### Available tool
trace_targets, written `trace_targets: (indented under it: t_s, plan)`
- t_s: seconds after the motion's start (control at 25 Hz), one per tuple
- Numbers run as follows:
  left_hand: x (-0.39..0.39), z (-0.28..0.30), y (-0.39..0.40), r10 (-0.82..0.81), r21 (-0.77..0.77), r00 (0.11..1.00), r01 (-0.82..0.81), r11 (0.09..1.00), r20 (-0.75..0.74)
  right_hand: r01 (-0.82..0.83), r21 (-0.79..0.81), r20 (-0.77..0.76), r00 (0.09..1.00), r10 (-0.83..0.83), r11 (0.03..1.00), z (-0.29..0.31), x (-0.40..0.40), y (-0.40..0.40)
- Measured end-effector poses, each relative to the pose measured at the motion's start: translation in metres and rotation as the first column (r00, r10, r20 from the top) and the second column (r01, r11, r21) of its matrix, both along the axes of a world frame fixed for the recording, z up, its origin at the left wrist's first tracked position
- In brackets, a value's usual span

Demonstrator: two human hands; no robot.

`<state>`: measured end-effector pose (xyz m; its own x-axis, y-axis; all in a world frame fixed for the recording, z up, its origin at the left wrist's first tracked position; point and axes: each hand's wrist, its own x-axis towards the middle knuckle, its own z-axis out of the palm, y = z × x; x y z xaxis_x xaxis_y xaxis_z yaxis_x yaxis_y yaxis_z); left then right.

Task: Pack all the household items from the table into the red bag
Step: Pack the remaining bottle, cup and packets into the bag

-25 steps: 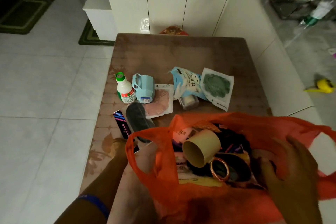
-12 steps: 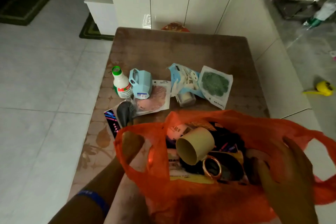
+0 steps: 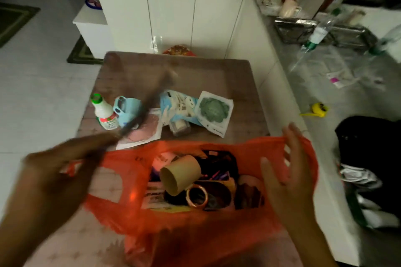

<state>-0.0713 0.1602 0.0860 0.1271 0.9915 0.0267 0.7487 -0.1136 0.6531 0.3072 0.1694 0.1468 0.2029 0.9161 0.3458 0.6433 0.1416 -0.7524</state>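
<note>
Table (image 3: pixel 206 76): brown, patterned top. Red bag (image 3: pixel 217 236): thin crinkled plastic, mouth open at the near edge, holding a cardboard tube (image 3: pixel 181 174) and a copper-coloured ring (image 3: pixel 197 197). Right hand (image 3: pixel 284 171): fingers spread, palm against the bag's right rim. Left hand (image 3: pixel 63 165): blurred, pinching a long dark limp item (image 3: pixel 147 106) above the bag's left handle. White bottle (image 3: pixel 105 112), green cap, upright behind.

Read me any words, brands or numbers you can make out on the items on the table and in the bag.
None can be read.
White bottle: red and green label, print blurred.
Blue-and-white packet: barcode and dark print, too small.
Green-pad pouch: dark mark near its lower edge, illegible.
Red bag: faint dark print, blurred.
Packaging inside the bag: striped print, unreadable.
</note>
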Motion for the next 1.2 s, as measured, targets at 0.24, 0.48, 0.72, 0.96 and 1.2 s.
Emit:
trace_targets:
  t_s: [0.24, 0.48, 0.72, 0.96, 1.2]
  plan:
    - [0.183, 0.028, -0.016, -0.351, 0.071, 0.914, 0.371, 0.926, -0.202, -0.149, -0.047, -0.264, 0.955, 0.131, 0.988, 0.016, 0.019, 0.003]
    - [0.181, 0.030, -0.009, -0.287, -0.071, 0.954, 0.294, 0.953, 0.087, -0.170, -0.106, -0.210, 0.967, 0.145, 0.980, 0.002, 0.013, 0.004]
    - [0.113, 0.017, 0.120, 0.234, -0.093, 0.970, -0.227, 0.970, 0.071, -0.165, -0.188, -0.274, 0.955, 0.109, 0.968, -0.014, 0.004, 0.013]
    - [0.090, -0.097, 0.215, 0.484, -0.517, 0.864, -0.352, 0.780, 0.142, -0.134, -0.112, -0.207, 0.972, 0.109, 0.985, -0.017, 0.009, 0.000]
    - [0.102, -0.066, 0.221, 0.525, -0.422, 0.651, -0.326, 0.846, 0.549, -0.271, -0.160, -0.317, 0.925, 0.211, 0.949, -0.016, 0.007, -0.002]
